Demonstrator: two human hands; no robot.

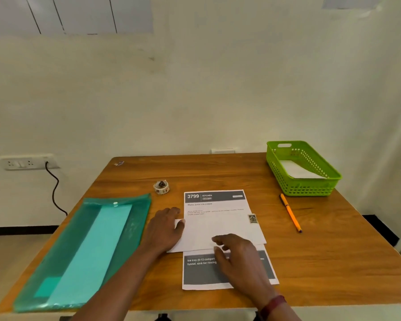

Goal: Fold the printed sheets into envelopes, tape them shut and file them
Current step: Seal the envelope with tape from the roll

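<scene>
Left grip [166,230] is flat, fingers straight, pressing the left edge of the white envelope [220,228]; right grip [239,256] is loose, fingertips on its bottom edge, clutching nothing. Envelope lies on the printed sheet [214,198], mid table [333,251].

Smooth wood-grain desk [333,251], faint sheen. The printed sheet [218,205] is matt white paper. Glossy, translucent teal plastic folder [63,251]; green perforated plastic basket [310,189].
</scene>
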